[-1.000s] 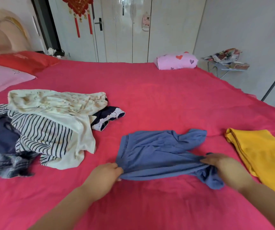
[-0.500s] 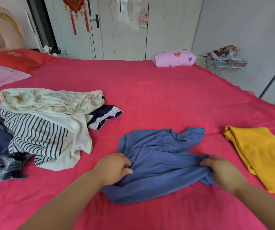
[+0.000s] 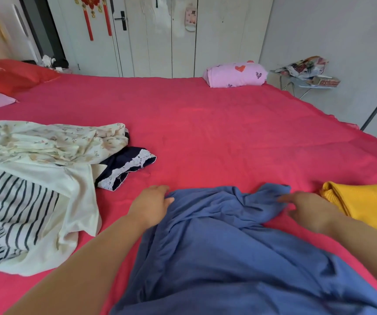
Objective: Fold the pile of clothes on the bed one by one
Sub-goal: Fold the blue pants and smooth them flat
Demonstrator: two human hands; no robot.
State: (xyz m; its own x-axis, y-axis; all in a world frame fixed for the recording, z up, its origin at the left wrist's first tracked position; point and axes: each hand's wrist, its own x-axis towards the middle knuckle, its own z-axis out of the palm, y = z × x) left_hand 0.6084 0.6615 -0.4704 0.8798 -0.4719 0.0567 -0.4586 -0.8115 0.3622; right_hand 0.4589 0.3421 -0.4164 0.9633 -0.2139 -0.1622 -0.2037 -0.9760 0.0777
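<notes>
head view, looking down across a bed (image 3: 205, 133) covered with a red sheet. the blue garment (image 3: 217, 242) lies nearest, spread unfolded and wrinkled from the bottom edge of view up toward mid-bed, its far end bunched into creases. the left hand (image 3: 151, 205) sits at the garment's far left corner, back of hand up, thumb lying on the cloth edge and fingers reaching forward onto the sheet; cannot tell whether any cloth is caught between thumb and fingers. the right hand (image 3: 308, 210) is at the bunched far right corner, fingers stretched out toward the left and spread loosely, blurred, on or just over the fabric, gripping nothing that shows. just right of it, apart from the blue cloth, a folded yellow garment (image 3: 369, 205) lies flat. on the left side of the bed is the unfolded pile: a cream floral garment (image 3: 46, 142) on top, a black-and-white striped garment (image 3: 12, 208) partly under it, and a dark lace-trimmed piece (image 3: 126, 167) poking out at the pile's right side. at the far edge of the bed lies a pink pillow with hearts (image 3: 235, 75); at far left a red pillow (image 3: 8, 73). beyond the bed stand pale wardrobe doors (image 3: 160, 37).
</notes>
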